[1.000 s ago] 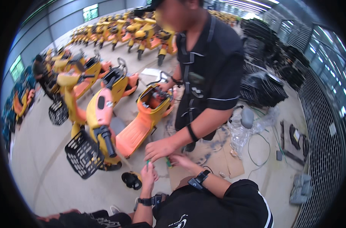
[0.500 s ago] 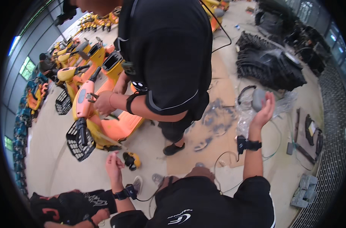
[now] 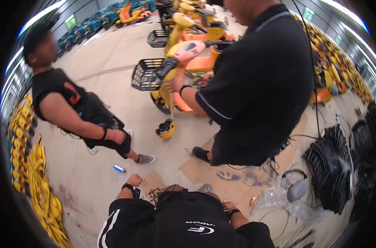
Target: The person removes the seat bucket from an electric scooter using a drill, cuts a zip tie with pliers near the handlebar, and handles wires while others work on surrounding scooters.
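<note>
My left hand [image 3: 135,180] hangs low on the left, its fingers curled in. A small pale, shiny bit shows at the fingertips, too small to name. Just below and to its right, a scatter of small dark pieces [image 3: 155,193], like screws, lies on a brown cardboard patch [image 3: 151,179]. My right hand [image 3: 228,206] is low beside my right leg, partly covered by my body, and its fingers are blurred. Clear plastic wrapping [image 3: 267,201] lies to the right of it.
A co-worker in black [image 3: 262,87] stands ahead at a yellow-orange scooter [image 3: 190,53] with a black basket [image 3: 146,74]. Another person [image 3: 68,103] stands on the left. A yellow helmet [image 3: 166,129], a blue can [image 3: 119,168], a grey padded piece [image 3: 297,190] and black parts [image 3: 330,165] are around.
The view has swung to the left. My raised hands have dropped to my sides. The person on the left is now fully seen, and the co-worker appears further right.
</note>
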The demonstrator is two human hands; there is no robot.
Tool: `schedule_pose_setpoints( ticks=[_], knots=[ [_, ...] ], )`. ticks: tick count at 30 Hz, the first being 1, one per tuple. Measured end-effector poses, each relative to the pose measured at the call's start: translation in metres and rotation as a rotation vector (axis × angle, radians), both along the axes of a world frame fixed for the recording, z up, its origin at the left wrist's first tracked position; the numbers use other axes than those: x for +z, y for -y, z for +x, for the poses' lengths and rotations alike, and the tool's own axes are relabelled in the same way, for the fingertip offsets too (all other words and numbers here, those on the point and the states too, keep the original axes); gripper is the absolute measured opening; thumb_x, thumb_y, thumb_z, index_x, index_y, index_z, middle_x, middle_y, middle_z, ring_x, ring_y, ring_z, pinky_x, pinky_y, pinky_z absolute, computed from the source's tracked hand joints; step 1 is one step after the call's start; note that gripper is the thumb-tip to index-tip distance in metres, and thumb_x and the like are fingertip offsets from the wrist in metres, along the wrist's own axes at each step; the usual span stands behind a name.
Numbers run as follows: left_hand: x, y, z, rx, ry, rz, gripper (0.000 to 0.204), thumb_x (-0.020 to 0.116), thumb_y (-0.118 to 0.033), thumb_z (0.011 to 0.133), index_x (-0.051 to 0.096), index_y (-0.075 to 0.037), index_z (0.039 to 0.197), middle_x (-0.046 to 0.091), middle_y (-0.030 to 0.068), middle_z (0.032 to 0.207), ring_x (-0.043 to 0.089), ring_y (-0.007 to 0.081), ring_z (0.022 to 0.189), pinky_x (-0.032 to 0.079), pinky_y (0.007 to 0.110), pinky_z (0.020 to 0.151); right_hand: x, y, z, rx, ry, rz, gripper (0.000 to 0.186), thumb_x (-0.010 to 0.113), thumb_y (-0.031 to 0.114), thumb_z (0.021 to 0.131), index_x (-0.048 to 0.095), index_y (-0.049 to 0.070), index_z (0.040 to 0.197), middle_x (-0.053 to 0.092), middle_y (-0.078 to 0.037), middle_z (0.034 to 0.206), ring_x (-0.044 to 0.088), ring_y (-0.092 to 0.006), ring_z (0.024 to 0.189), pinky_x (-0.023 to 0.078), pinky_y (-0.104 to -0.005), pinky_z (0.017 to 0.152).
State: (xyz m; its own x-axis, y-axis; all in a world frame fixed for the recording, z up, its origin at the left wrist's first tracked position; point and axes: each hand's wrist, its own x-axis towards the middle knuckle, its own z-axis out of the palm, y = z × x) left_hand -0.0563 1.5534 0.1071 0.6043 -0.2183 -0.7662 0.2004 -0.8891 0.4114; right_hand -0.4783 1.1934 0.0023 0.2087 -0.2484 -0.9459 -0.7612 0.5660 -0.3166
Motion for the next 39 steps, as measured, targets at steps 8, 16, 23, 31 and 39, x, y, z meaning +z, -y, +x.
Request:
schedule_pose_setpoints(
  ticks=[8, 16, 23, 31, 39],
  knots=[
    [-0.037, -0.088, -0.085, 0.125, -0.074, -0.135, 0.013, 0.054, -0.010, 0.070, 0.059, 0.000, 0.076, 0.059, 0.0109, 0.061, 0.055, 0.0179, 0.046, 0.045, 0.029, 0.043, -0.009, 0.004, -0.050, 0.123, -0.063, -0.173, 0.024, 0.041, 0.021, 0.081, 0.051, 0.005, 0.096, 0.059, -0.012, 0.082, 0.056, -0.0206, 0.061, 0.043, -0.0335, 0.050],
    [-0.051, -0.178, -0.139, 0.249, -0.043, -0.136, 0.018, 0.045, -0.014, 0.075, 0.058, -0.001, 0.078, 0.057, 0.0087, 0.061, 0.053, 0.0144, 0.045, 0.043, 0.026, 0.040, 0.055, -0.015, 0.052, 0.403, 0.427, -0.499, 0.022, 0.044, 0.017, 0.083, 0.057, 0.004, 0.095, 0.061, -0.008, 0.077, 0.058, -0.0129, 0.063, 0.046, -0.0249, 0.053],
    [-0.051, -0.240, -0.298, 1.132, 0.046, -0.129, 0.019, 0.047, -0.016, 0.076, 0.054, -0.002, 0.087, 0.058, 0.0098, 0.068, 0.056, 0.0174, 0.052, 0.046, 0.027, 0.045, 0.059, -0.024, -0.023, 0.541, 0.271, -0.264, 0.026, 0.042, 0.020, 0.085, 0.053, 0.004, 0.101, 0.061, -0.009, 0.083, 0.059, -0.0148, 0.070, 0.047, -0.0256, 0.058],
    [-0.005, -0.202, -0.391, 1.195, -0.256, -0.141, 0.030, 0.049, -0.021, 0.078, 0.048, -0.002, 0.102, 0.057, 0.0135, 0.088, 0.057, 0.0248, 0.074, 0.049, 0.035, 0.063, 0.014, 0.005, -0.195, 0.394, -0.292, -0.058, 0.026, 0.048, 0.021, 0.078, 0.054, 0.003, 0.096, 0.060, -0.009, 0.075, 0.057, -0.0171, 0.057, 0.045, -0.0304, 0.049],
    [0.005, -0.154, -0.335, 1.195, -0.081, -0.235, 0.027, 0.046, -0.018, 0.078, 0.049, 0.000, 0.098, 0.057, 0.0128, 0.079, 0.057, 0.0212, 0.064, 0.047, 0.031, 0.053, 0.023, 0.039, -0.124, 0.338, -0.083, -0.217, 0.025, 0.048, 0.022, 0.079, 0.054, 0.004, 0.095, 0.060, -0.008, 0.076, 0.058, -0.0152, 0.063, 0.046, -0.0280, 0.053]
  ],
)
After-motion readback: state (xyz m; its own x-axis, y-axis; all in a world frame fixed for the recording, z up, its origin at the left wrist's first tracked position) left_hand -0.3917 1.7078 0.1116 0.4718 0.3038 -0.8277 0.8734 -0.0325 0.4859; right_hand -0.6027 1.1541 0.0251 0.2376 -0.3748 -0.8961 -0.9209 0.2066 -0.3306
